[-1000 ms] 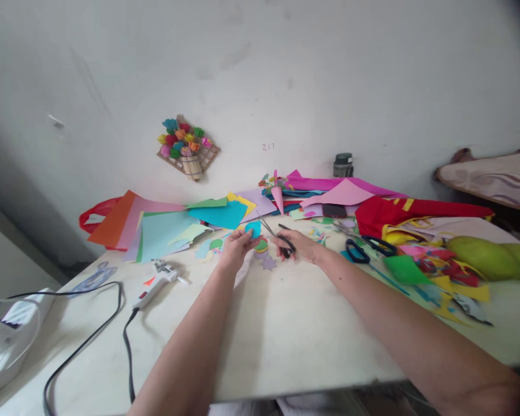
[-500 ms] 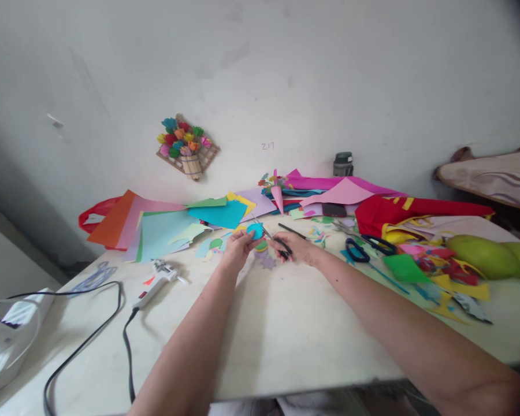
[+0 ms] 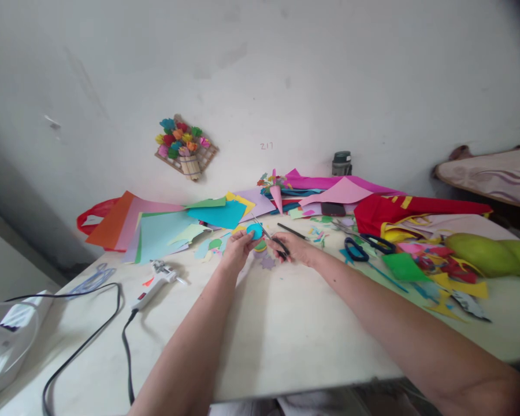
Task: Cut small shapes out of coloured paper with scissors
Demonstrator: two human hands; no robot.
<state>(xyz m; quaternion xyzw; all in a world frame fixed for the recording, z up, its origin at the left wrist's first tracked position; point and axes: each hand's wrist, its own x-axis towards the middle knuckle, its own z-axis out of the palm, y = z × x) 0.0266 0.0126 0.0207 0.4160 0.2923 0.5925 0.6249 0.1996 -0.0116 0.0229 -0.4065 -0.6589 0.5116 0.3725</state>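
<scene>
Between the fingers of my left hand (image 3: 239, 245) is a small piece of blue paper (image 3: 255, 231) with a rounded outline. My right hand (image 3: 295, 248) is closed round the dark handles of a pair of scissors (image 3: 281, 247). The scissors' blades reach up and left to the right edge of the blue paper; whether they touch it I cannot tell. Below the hands, a lilac star-shaped paper piece (image 3: 267, 262) lies on the table beside a round green and yellow piece (image 3: 260, 247). A black pen (image 3: 292, 231) lies just beyond my right hand.
On the left are a glue gun (image 3: 149, 290) with a black cord and a white power strip (image 3: 15, 329). Coloured paper sheets (image 3: 164, 228) line the wall side. At right lie larger scissors (image 3: 359, 247), paper scraps (image 3: 442, 266) and green fruit (image 3: 481, 251).
The blue paper has gone from a more angular outline to a rounded one. My right hand and the scissors have shifted slightly left, and the pen behind them shows more fully.
</scene>
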